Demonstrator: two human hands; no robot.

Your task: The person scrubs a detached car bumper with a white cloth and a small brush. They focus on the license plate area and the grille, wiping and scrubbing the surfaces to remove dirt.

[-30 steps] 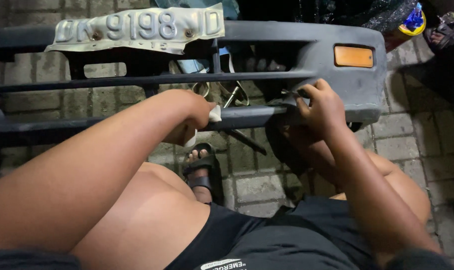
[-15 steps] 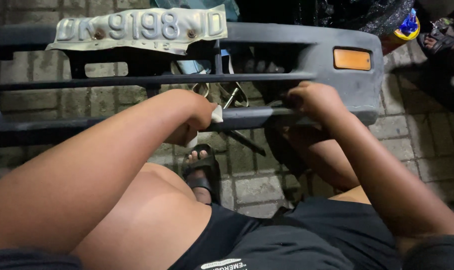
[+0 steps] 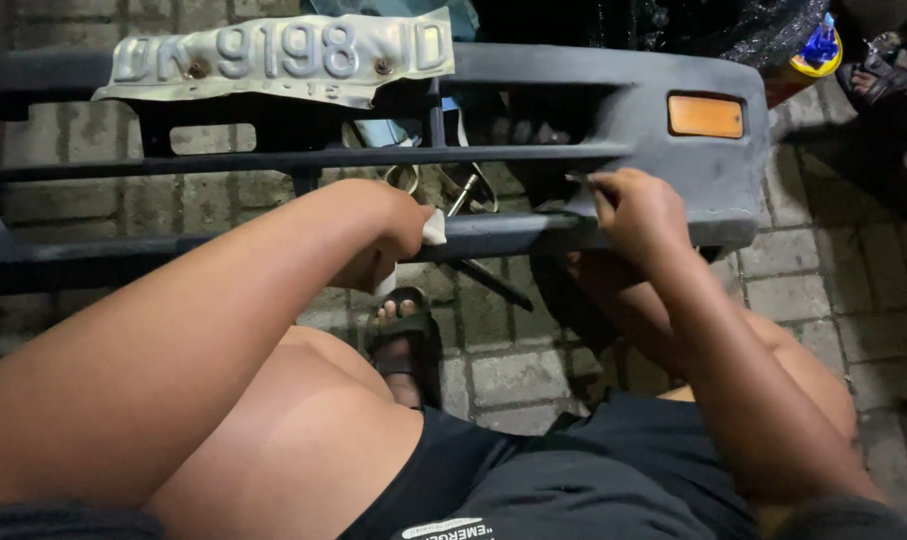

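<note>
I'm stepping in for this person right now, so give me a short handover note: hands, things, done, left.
Left hand: closed on a small white piece, pressed against the bumper lower bar.
Right hand: pinching a thin item, too small to tell, at the edge of the grille opening near the orange lamp.
Bumper stands on edge on the brick paving, bent plate on top. Metal tools lie behind the bars.
Done: cannot tell from here.
Left: the work on the bar and opening looks unfinished.
</note>
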